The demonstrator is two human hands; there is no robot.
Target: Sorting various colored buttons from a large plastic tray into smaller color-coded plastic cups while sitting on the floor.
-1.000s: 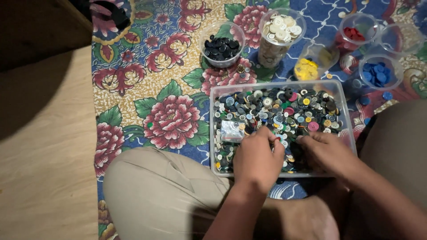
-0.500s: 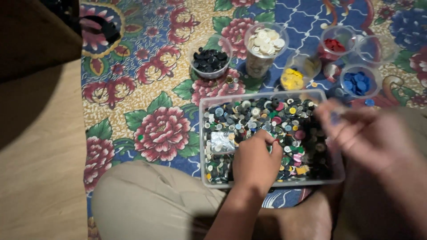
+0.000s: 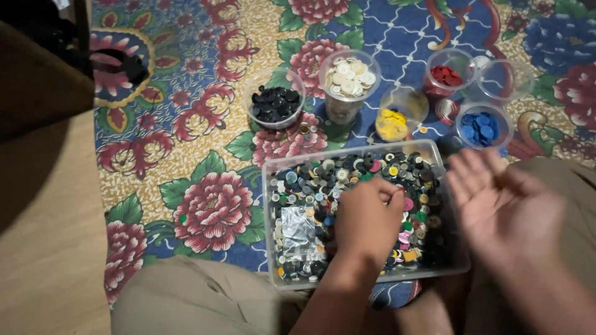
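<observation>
My left hand (image 3: 367, 218) rested knuckles-up in the clear rectangular plastic tray (image 3: 270, 180) of mixed coloured buttons on the flowered mat between my knees, its fingers curled down among them, though I could not tell whether they pinched one. My right hand (image 3: 504, 208) hung blurred, palm up and fingers spread, just right of the tray. Beyond stood clear cups of black (image 3: 274, 103), white (image 3: 349, 77), yellow (image 3: 392, 124), red (image 3: 447, 75) and blue buttons (image 3: 480, 127), one colour apiece.

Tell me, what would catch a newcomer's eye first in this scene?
Most striking is the clear plastic tray in the middle, heaped with mixed buttons, with the left hand dipping into them and the right hand raised open and blurred beside it. Behind it stand small clear cups sorted by colour: black buttons, white buttons, yellow, red and blue. Everything rests on a bright floral rug.
</observation>
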